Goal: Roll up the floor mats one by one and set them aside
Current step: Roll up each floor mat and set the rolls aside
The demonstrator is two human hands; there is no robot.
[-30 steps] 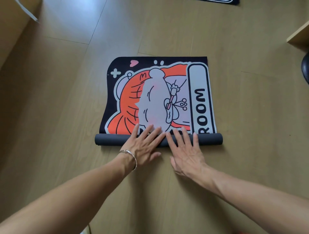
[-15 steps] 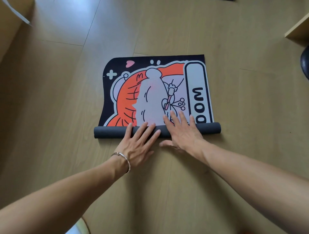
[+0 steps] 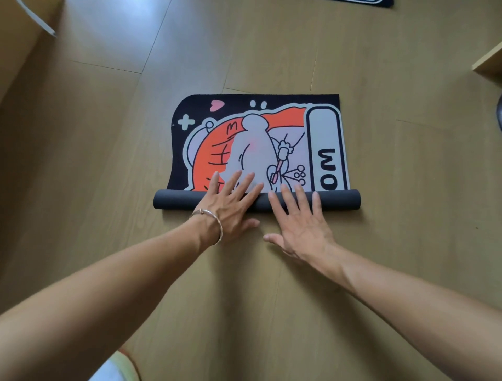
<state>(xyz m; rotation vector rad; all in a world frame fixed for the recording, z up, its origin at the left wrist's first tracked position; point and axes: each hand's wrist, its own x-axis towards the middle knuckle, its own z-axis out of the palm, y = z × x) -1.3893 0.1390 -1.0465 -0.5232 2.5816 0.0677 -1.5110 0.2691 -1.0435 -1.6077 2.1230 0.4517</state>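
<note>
A cartoon floor mat (image 3: 255, 141) with black, orange and pale lilac print lies partly rolled on the wooden floor. Its near end forms a dark grey roll (image 3: 336, 200) stretching left to right. My left hand (image 3: 231, 206), with a bracelet at the wrist, lies flat across the roll, straight fingers reaching onto the printed face. My right hand (image 3: 298, 220) presses flat on the roll just to the right, fingers spread. On the mat's right side the letters "OM" show above the roll.
The edge of another dark mat (image 3: 366, 2) shows at the top of the view. A wooden furniture corner (image 3: 489, 62) juts in at the upper right, with a dark object (image 3: 499, 111) below it. A wall or board (image 3: 16, 49) runs along the left.
The roll has moved away from me and grown, covering more of the lettering, from "ROOM" to "OM". Both hands stayed flat on the roll, and the right hand shifted back onto its near side.
</note>
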